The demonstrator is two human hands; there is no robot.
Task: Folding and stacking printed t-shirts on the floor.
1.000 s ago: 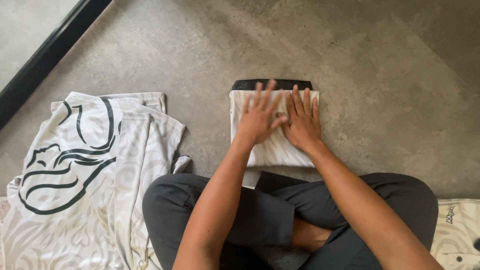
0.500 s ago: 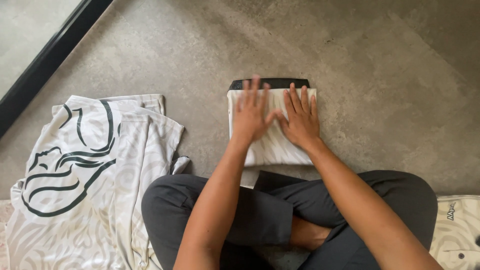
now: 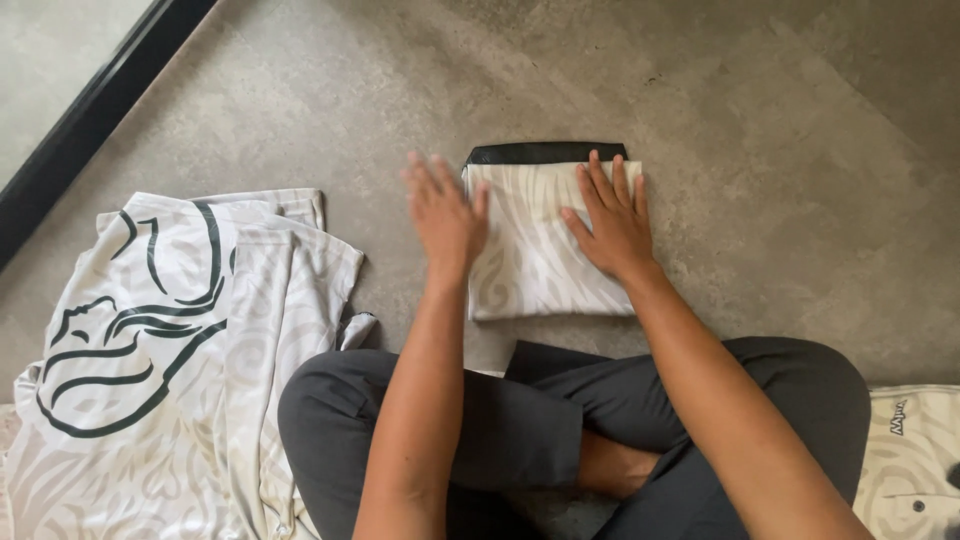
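Note:
A folded cream patterned garment (image 3: pixel 535 255) with a black edge at its far side lies on the grey floor in front of my crossed legs. My right hand (image 3: pixel 612 220) rests flat on its right half, fingers spread. My left hand (image 3: pixel 445 212) hovers, blurred, at the garment's left edge, fingers apart and holding nothing.
A second cream garment (image 3: pixel 170 340) with dark green line art lies spread out on the floor at the left. Another cream cloth (image 3: pixel 915 450) shows at the lower right corner. A black strip (image 3: pixel 95 115) runs diagonally across the upper left.
My left hand has slid off the folded garment to its left edge. The right hand has shifted slightly rightward and stays flat on it.

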